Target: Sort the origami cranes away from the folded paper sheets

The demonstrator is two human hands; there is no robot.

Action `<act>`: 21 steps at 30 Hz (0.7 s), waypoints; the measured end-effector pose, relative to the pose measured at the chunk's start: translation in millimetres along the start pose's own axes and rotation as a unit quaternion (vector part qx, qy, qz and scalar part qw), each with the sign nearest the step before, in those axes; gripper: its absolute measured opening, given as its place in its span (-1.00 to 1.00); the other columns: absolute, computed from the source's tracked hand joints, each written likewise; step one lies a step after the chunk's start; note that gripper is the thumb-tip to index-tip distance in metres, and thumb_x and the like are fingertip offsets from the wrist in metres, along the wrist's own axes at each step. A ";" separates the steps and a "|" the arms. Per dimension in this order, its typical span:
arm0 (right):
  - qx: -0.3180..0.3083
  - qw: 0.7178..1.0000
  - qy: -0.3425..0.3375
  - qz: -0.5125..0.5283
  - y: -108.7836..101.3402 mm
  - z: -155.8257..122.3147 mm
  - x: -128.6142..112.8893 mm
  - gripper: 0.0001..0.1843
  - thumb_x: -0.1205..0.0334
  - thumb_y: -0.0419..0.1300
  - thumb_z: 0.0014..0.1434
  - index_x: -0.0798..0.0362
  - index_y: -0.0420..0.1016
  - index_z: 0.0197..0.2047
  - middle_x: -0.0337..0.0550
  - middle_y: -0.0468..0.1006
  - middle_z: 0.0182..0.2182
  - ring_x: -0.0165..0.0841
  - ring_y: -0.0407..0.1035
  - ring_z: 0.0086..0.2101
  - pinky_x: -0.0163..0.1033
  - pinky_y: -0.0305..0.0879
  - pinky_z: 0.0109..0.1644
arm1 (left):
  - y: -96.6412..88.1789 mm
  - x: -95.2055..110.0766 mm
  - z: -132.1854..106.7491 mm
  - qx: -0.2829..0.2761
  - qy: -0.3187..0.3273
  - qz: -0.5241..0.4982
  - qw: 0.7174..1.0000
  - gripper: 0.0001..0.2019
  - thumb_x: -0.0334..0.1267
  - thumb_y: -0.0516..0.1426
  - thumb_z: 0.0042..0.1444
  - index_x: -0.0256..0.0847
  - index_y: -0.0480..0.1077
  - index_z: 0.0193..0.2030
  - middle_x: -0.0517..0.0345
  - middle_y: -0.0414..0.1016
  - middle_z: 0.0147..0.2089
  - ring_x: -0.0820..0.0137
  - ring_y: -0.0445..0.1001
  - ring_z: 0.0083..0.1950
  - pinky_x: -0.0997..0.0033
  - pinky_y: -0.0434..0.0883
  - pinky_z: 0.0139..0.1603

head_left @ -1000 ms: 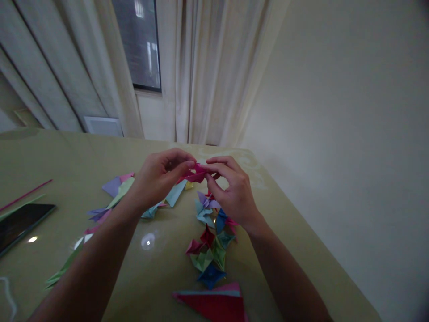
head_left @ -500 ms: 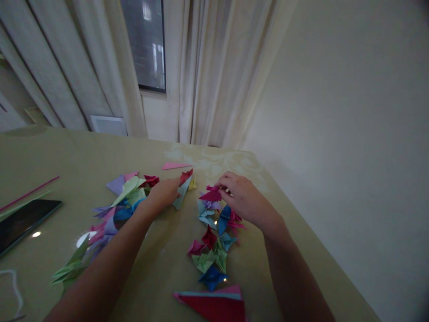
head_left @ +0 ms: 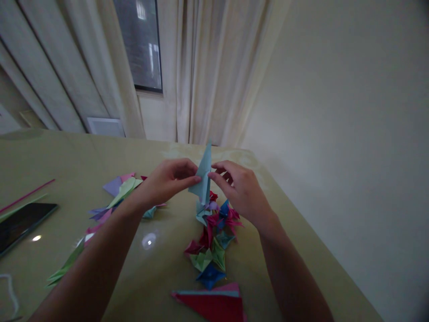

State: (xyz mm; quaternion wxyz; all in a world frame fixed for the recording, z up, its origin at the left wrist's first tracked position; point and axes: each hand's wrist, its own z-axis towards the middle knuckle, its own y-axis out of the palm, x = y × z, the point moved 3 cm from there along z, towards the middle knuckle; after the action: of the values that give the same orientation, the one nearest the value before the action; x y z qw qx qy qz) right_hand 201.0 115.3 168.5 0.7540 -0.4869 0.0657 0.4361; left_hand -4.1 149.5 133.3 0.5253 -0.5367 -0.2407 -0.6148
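In the head view, the left hand [head_left: 170, 179] pinches the blue paper [head_left: 204, 172], upright above the table [head_left: 150, 273], near its far right corner. The right hand [head_left: 241, 185] touches the paper's side; whether it clamps, I cannot tell. Folded pieces [head_left: 218, 255] lie below, toward the right edge.

The light-blue folded piece [head_left: 205, 174] is matt paper, like the coloured pieces [head_left: 218, 255] at right. The tabletop [head_left: 150, 277] looks smooth and glossy; the phone [head_left: 27, 221] at left, glassy; the far curtains [head_left: 221, 67] are matt cloth.

Head view, forward-down over table [head_left: 157, 277]
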 end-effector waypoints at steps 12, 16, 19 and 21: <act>0.023 0.997 -0.014 0.070 -15.1 -9.4 -19.7 -0.95 0.31 0.28 0.31 -0.01 0.59 -0.17 -0.32 0.58 -0.44 -0.45 0.42 -0.48 -0.34 0.35 -0.37 | 5.2 -61.5 9.3 -0.003 -0.032 0.237 0.971 -0.58 -0.16 -0.11 0.48 -0.23 0.56 0.03 -0.08 0.67 0.00 0.19 0.61 0.03 0.17 0.54 0.10; 0.041 0.995 -0.007 0.088 -20.0 -14.4 -27.3 -0.93 0.33 0.28 0.30 -0.02 0.57 -0.17 -0.31 0.59 -0.41 -0.44 0.44 -0.48 -0.34 0.36 -0.41 | 20.4 -114.2 2.2 -0.046 -0.057 0.462 0.884 -0.44 -0.48 -0.05 0.32 -0.16 0.33 0.41 -0.14 0.26 0.53 0.02 0.25 0.51 -0.13 0.27 0.43; 0.049 0.993 -0.001 0.110 -23.6 -18.3 -29.7 -0.96 0.29 0.26 0.34 -0.01 0.56 -0.16 -0.26 0.62 -0.35 -0.40 0.51 -0.41 -0.31 0.45 -0.34 | 31.1 -122.1 -5.3 -0.093 -0.061 0.509 0.854 -0.48 -0.42 -0.02 0.36 -0.04 0.35 0.40 -0.05 0.27 0.53 -0.01 0.20 0.53 -0.16 0.26 0.40; 0.043 0.990 0.003 0.134 -25.4 -21.0 -30.2 -0.94 0.24 0.25 0.38 -0.01 0.57 -0.15 -0.23 0.63 -0.33 -0.37 0.55 -0.37 -0.27 0.51 -0.27 | 31.6 -116.0 -5.9 -0.089 -0.064 0.518 0.848 -0.60 -0.31 0.03 0.39 -0.05 0.44 0.29 -0.09 0.44 0.41 -0.01 0.31 0.45 -0.13 0.27 0.38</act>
State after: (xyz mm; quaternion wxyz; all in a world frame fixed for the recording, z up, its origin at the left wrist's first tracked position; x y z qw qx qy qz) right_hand 207.8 77.0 190.6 0.7088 -0.4420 0.1511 0.5286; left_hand 7.3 178.9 17.1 0.7009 -0.6660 0.0950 -0.2370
